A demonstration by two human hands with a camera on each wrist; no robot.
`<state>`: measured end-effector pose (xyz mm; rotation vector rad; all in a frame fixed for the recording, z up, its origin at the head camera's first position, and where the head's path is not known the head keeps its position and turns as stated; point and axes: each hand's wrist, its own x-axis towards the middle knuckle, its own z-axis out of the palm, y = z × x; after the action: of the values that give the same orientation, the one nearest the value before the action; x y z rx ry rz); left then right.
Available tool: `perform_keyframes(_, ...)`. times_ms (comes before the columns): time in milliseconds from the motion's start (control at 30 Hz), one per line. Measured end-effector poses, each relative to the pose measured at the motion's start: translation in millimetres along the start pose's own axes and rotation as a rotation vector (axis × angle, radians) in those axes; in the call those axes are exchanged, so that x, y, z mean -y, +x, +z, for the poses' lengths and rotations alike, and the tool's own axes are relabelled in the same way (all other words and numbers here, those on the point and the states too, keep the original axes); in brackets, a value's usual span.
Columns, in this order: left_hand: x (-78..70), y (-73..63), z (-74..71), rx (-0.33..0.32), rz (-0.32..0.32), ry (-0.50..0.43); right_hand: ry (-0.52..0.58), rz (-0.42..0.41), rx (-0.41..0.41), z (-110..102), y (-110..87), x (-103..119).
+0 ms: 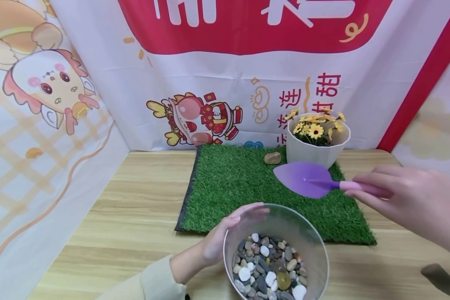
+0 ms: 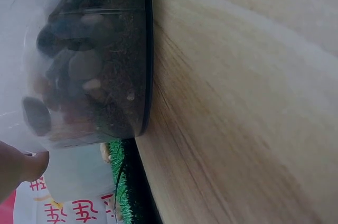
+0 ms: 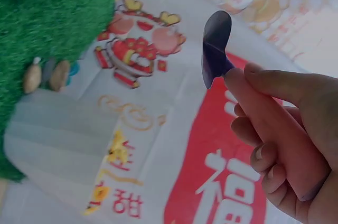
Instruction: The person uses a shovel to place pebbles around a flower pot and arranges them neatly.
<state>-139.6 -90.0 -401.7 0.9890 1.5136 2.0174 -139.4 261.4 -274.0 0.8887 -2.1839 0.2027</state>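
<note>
My right hand (image 1: 416, 200) grips the pink handle of a purple garden trowel (image 1: 303, 180); in the right wrist view the fingers curl round the handle (image 3: 277, 134). The blade, bare on its visible face, hangs over the green turf mat. With fingers laid along its outer wall, my left hand (image 1: 225, 235) rests against a clear plastic tub (image 1: 316, 246). Mixed pebbles (image 1: 264, 266), white, grey and tan, lie inside the tub. The left wrist view shows the tub's side (image 2: 84, 76) and one fingertip (image 2: 37, 166) beside it.
Behind the tub lies a green artificial turf mat (image 1: 236, 183). On its back right stands a white pot (image 1: 315, 152) of yellow flowers (image 1: 315, 130), with a brown stone (image 1: 272, 158) to the left. A printed cloth (image 1: 247, 66) hangs behind the wooden table (image 1: 108, 233).
</note>
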Motion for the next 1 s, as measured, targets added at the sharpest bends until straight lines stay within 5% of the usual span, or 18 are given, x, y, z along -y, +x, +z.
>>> perform_keyframes(267,1.1,-0.5,-0.4,-0.013,-0.019,0.008,-0.005,-0.056,-0.037,-11.0,4.9,18.6)
perform_keyframes(633,-0.2,-1.2,-1.1,0.013,-0.007,0.03,0.111,-0.265,-0.006,-15.5,13.4,39.2)
perform_keyframes(1000,-0.5,0.4,-1.5,0.025,-0.001,0.037,0.192,-0.374,0.06,11.0,13.0,53.4)
